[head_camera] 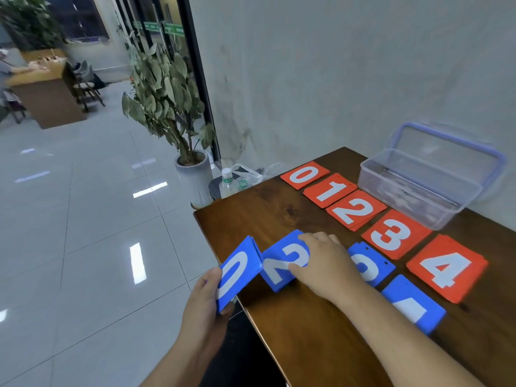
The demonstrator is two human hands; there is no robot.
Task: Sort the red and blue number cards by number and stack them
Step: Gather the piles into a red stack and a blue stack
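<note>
Left grip [206, 297] clutches blue 0 cards [237, 272], right grip [324, 261] pinches blue 2 pile [282, 266], well apart from box [405, 196]: blue row mid-sort; next prob. lay 0s flat.

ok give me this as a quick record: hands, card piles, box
left hand: grips blue card stack, 0 on top
right hand: on blue 2 card, grip unclear
red card piles: 0 to 4, diagonal row on dark wooden table
blue 3 pile: partly behind right hand
nearest blue pile: number half hidden by forearm
clear plastic box: lid open, beside red piles
</note>
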